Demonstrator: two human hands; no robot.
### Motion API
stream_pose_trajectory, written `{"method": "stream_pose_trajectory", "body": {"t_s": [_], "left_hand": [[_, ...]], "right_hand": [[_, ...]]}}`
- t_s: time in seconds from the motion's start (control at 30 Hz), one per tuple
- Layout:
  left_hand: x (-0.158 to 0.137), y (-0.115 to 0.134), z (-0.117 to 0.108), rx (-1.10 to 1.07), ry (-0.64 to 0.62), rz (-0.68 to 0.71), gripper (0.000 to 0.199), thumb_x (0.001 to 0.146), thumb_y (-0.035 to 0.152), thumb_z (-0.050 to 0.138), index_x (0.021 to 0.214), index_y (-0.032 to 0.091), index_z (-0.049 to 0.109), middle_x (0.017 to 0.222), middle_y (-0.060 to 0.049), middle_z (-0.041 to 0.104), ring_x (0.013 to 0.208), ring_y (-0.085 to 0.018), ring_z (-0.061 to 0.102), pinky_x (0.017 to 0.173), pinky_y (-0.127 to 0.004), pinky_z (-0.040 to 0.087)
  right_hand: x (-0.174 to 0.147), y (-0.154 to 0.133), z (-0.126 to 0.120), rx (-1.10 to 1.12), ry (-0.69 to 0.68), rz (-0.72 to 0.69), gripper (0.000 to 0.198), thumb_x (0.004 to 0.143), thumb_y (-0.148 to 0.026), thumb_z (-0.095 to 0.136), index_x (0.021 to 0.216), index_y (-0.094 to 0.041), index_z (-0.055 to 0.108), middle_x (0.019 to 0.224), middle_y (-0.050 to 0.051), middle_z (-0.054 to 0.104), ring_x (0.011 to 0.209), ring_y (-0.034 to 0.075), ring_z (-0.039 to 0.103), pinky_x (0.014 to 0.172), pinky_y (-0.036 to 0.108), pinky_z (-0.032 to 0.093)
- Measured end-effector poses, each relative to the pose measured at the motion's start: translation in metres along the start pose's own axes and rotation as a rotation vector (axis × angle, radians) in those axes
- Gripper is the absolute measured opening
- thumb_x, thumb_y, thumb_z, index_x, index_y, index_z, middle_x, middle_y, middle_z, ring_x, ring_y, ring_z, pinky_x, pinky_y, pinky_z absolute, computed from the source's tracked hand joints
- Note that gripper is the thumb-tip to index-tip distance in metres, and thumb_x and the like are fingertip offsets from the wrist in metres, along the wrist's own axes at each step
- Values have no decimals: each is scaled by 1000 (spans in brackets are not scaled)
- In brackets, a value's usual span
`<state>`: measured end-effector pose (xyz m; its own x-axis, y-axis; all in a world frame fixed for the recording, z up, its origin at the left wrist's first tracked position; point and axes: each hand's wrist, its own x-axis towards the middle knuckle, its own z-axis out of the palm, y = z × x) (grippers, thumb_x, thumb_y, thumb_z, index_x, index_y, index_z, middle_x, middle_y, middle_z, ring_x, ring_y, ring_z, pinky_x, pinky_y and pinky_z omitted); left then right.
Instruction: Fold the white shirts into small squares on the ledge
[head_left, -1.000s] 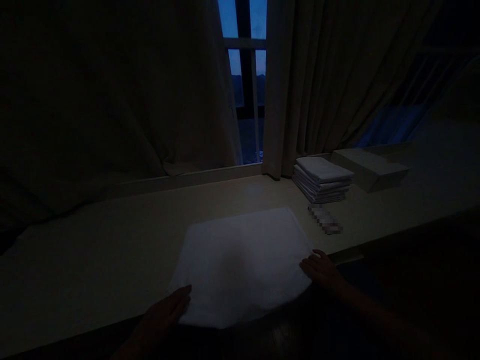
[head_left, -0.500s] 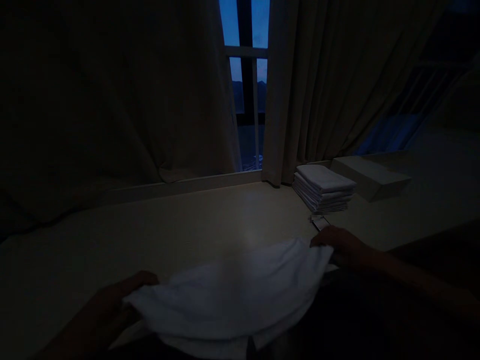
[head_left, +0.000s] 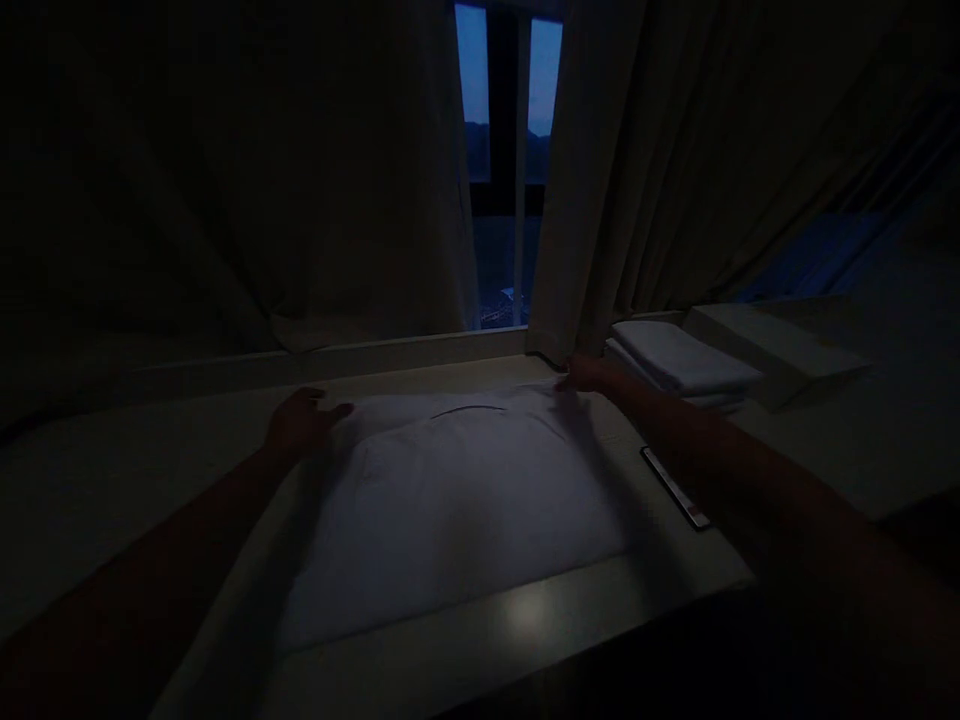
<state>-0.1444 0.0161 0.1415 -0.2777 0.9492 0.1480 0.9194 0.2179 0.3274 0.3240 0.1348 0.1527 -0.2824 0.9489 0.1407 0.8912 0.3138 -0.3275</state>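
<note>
A white shirt [head_left: 465,490] lies spread on the light counter, with a dark curved line near its far edge that looks like a neckline. My left hand [head_left: 300,430] is at its far left corner, thumb and fingers apart. At the far right corner, my right hand [head_left: 589,375] has its fingers closed on the fabric. The shirt's near edge lies a little back from the counter's front edge. Dim light blurs the finer details.
Right of the shirt lies a flat, dark-edged rectangular object [head_left: 675,490], partly under my right forearm. Beyond it are a stack of folded white cloths [head_left: 682,355] and a pale box [head_left: 780,350]. Curtains [head_left: 360,200] hang behind the counter [head_left: 525,620], either side of a window [head_left: 502,250].
Both hands have moved forward, away from me. The shirt, bunched and held up near me before, now lies flat on the counter. My left fingers have opened. The view has tilted down.
</note>
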Motion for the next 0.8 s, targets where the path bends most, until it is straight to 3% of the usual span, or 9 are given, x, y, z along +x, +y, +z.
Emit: {"method": "stream_pose_trajectory", "body": {"t_s": [0.07,0.13,0.2,0.27,0.4,0.63,0.8], "left_hand": [[-17,-4,25,2,45,-55,70,87,56,43,126,-3,45,125,-21,58,104,-23,58,91,-41,48],[-55,-6,46,7,40,-28,65,89,56,40,130,7,46,134,-15,54,115,-25,54,97,-41,45],[-108,-7,64,59,0,93,61,89,57,39,135,16,46,143,-12,47,127,-27,46,105,-44,39],[-164,-6,80,190,-71,227,60,89,57,38,142,28,39,154,-7,33,141,-33,26,110,-58,26],[-244,-2,100,321,-59,266,66,89,57,35,149,32,26,159,-7,18,146,-35,11,110,-65,19],[-318,5,102,334,57,271,65,87,55,37,148,33,27,158,-6,21,145,-35,16,108,-64,22],[-378,6,111,272,69,220,64,87,54,40,146,32,33,158,-5,22,146,-33,12,113,-62,13]], "right_hand": [[-16,3,19,-37,-8,-35,48,85,-34,63,114,5,60,116,21,63,101,19,61,89,31,42],[-54,7,41,-61,-1,-81,53,86,-33,63,130,-5,53,130,20,55,118,25,53,99,37,37],[-106,10,62,-80,-4,-114,54,88,-36,62,135,-12,50,136,18,51,124,28,48,103,43,35],[-162,12,82,-159,44,-156,53,92,-45,54,139,-21,47,145,15,43,133,33,37,106,54,30],[-242,16,106,-242,32,-174,54,96,-49,41,146,-30,34,154,9,31,142,33,21,108,60,24],[-300,30,107,-283,30,-154,53,97,-47,37,148,-34,30,154,7,30,142,36,21,105,63,27],[-342,39,112,-194,32,-87,52,96,-52,36,146,-38,33,155,3,29,141,36,23,106,64,25]]}}
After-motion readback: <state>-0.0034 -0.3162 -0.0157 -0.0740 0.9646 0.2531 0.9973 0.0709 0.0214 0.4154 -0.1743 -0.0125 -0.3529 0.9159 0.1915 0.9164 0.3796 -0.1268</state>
